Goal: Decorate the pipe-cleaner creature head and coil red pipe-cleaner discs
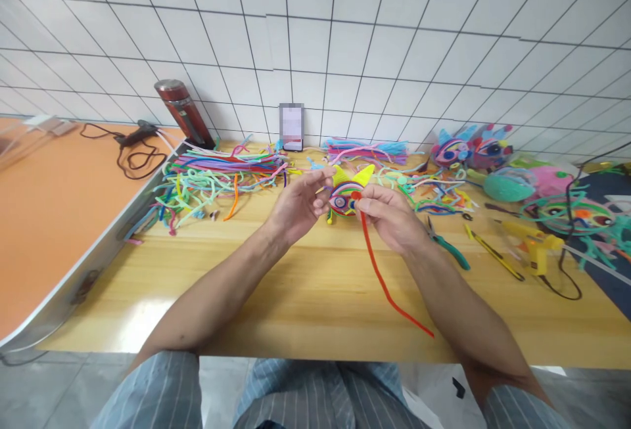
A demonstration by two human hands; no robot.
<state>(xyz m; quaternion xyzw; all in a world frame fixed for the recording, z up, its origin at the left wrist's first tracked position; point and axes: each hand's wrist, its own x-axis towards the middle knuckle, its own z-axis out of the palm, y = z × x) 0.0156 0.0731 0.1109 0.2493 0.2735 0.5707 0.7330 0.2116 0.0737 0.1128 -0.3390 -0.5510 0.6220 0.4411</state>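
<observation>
Between finger and thumb, my right hand (389, 215) pinches a red pipe cleaner (377, 268). Its upper end looks wound into a small red coil, and its long tail hangs down over the table. Just left of it is my left hand (305, 202), palm turned inward, fingers apart and loosely bent, with nothing visible in them. Behind both hands lies a colorful pipe-cleaner animal face (340, 203) with yellow pointed ears and a round eye. My right hand covers part of that face.
Pipe-cleaner bundles (227, 165) lie left, with another bundle (367, 151) at the back. A thermos (183, 112) and a phone (292, 128) stand near the wall. To the right are pliers (451, 248), a yellow cutter (495, 255), a glue gun (537, 245) and finished figures (451, 150).
</observation>
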